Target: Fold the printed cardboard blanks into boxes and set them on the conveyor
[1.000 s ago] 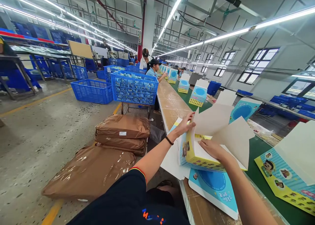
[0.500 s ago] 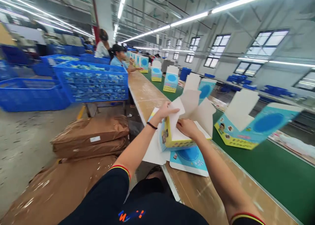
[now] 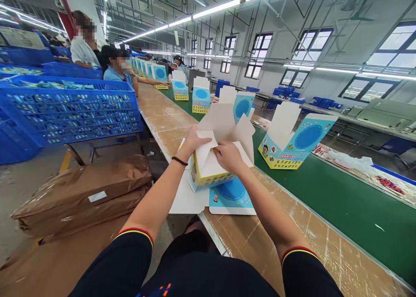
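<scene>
A printed cardboard box (image 3: 212,181), yellow and blue outside and white inside, lies tilted in front of me with its flaps standing up. My left hand (image 3: 195,142) grips its left side, thumb stretched across a white flap (image 3: 207,142). Curled fingers of my right hand (image 3: 229,155) hold a folded flap edge at the middle of the box; the fingertips are partly hidden. Beneath the box lie flat box blanks, one showing a blue oval panel (image 3: 232,192), another its white side (image 3: 188,199).
To the right runs a green conveyor belt (image 3: 325,188) carrying several open-topped boxes, the nearest box (image 3: 289,145) close by. Brown wrapped bundles (image 3: 84,193) and a blue crate (image 3: 87,115) of small packets stand left. A co-worker (image 3: 118,69) reaches toward the belt.
My view has turned right, so the surroundings sit farther left. Both hands stay on the box flaps with little visible change in grip.
</scene>
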Tool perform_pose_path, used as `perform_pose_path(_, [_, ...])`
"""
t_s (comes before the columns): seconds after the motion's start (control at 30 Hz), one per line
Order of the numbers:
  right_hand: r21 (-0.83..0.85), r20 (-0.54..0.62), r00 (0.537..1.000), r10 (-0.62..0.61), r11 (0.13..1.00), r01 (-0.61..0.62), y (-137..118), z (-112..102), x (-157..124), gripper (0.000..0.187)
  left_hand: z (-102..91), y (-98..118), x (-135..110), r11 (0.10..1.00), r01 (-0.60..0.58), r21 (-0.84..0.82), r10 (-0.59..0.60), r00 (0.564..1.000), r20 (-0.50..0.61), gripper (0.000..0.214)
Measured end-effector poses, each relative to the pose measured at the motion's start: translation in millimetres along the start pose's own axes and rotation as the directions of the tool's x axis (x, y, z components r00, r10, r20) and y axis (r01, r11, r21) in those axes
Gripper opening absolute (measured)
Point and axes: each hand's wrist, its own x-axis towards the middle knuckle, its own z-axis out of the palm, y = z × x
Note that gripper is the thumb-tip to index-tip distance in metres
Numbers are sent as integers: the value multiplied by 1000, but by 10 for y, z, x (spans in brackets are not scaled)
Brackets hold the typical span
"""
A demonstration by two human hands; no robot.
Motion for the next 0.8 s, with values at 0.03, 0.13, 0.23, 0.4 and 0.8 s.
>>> perform_pose_path(0.03, [41, -86, 996, -18, 999, 22, 79, -17, -30, 37, -51, -17, 12, 1000, 8, -13, -8, 1000, 8, 72])
perform_pose_path(0.13, [196, -461, 887, 37, 979, 61, 440, -100, -98, 38, -183, -43, 17, 997, 59, -40, -57, 997, 59, 67])
perform_pose_path(0.23, [476, -628, 712, 314, 879, 33, 884, -174, -38, 47, -220, -34, 10, 992, 107, -68, -98, 987, 126, 63])
perform_pose_path(0.4, [878, -46, 861, 506, 432, -207, 1223, -62, 229, 79, -155, -5, 15, 979, 184, -90, -171, 977, 130, 61])
perform_pose_path(0.8, [882, 253, 967, 13, 407, -236, 1148, -12, 478, 137, -245, -148, -72, 957, 204, -204, -196, 979, 59, 69])
